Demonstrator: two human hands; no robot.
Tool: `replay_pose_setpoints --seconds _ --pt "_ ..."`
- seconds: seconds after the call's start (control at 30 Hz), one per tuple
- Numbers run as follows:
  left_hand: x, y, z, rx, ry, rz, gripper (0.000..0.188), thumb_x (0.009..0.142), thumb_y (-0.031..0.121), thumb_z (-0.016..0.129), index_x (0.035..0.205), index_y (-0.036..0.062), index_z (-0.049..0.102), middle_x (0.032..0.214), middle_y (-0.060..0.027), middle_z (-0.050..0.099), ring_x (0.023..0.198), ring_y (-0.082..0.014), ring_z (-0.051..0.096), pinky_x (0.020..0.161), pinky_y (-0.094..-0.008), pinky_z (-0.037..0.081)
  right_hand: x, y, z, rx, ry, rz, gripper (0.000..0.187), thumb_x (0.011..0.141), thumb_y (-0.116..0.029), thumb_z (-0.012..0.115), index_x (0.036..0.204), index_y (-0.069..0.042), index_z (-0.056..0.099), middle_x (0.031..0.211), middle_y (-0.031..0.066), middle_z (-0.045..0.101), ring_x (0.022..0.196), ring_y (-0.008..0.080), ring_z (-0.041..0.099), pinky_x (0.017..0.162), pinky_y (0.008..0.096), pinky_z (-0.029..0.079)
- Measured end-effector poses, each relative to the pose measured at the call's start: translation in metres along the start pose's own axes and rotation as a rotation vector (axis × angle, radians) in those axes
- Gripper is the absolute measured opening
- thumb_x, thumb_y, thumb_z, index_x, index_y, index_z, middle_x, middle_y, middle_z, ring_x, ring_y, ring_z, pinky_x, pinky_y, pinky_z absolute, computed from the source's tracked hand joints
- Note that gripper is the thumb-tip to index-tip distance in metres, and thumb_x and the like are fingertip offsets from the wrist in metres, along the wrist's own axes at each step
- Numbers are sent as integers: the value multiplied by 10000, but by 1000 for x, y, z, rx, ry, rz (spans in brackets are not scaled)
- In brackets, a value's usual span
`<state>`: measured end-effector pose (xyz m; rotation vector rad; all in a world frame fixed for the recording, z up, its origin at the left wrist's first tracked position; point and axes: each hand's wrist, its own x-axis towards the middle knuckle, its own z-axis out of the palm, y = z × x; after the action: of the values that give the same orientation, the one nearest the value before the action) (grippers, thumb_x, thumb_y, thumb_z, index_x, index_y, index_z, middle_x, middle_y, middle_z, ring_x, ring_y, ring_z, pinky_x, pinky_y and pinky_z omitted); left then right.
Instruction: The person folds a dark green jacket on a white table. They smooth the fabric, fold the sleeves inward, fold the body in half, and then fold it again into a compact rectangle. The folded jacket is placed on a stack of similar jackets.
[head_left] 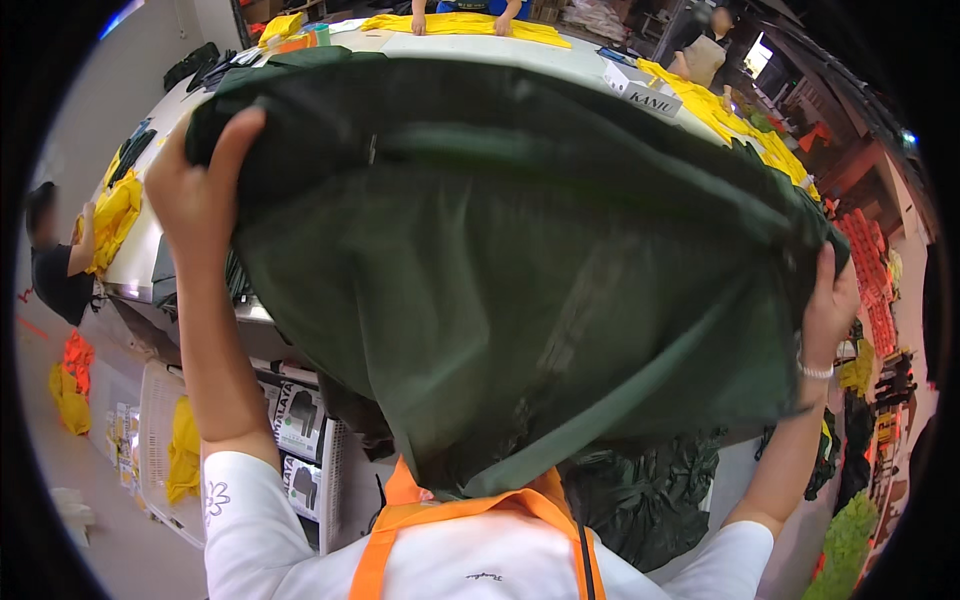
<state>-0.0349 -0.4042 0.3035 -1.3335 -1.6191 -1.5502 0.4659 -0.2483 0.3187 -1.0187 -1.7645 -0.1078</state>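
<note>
Nearest, below the raised work, is the front of the person's orange apron (430,512). To the near left stands a white plastic basket (152,440) with slotted walls; yellow fabric (184,455) lies at its left side, and printed packages (303,420) showing a dark garment are stacked at its right. How deep they go cannot be told. To the near right, lower down, lies a crumpled dark heap (650,495).

Above these, in front of the person, a large dark green cloth (400,270) hangs spread between both hands, hiding much of the table (400,44) beyond. The left hand (196,190) grips its upper left corner, thumb on the near face, the other fingers mostly hidden. The right hand (830,305) pinches the right end, thumb showing, with the rest partly covered.

Farther left, a co-worker (62,265) handles a yellow garment (118,215). On the far right of the table sits a white box-like item (640,90); whether it holds anything cannot be seen. Along the far edge, another person's hands rest on yellow cloth (480,25).
</note>
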Motion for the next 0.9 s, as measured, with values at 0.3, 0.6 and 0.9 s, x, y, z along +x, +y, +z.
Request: replay_pose_setpoints --seconds 0.3,0.6,0.9 --pt "34 -125 242 349 -234 39 475 861 470 587 693 31 518 616 -192 532 604 -406 517 508 -416 407 110 158 245 -234 -155 -11 487 900 -515 495 860 -38 583 814 264 603 798 470 570 657 489 455" --pt "-96 -281 445 701 -777 -282 467 876 497 521 735 60 609 702 -178 631 703 -373 616 625 -446 480 17 321 511 -232 -734 476 463 904 -499 466 814 -62 588 806 199 637 782 402 602 689 448 468" --pt "-176 -329 492 819 -1040 -495 515 863 561 502 802 66 629 780 -162 654 792 -349 629 694 -438 481 -37 347 560 -543 -974 502 480 899 -545 433 891 -83 567 767 197 658 735 399 640 634 480 502"
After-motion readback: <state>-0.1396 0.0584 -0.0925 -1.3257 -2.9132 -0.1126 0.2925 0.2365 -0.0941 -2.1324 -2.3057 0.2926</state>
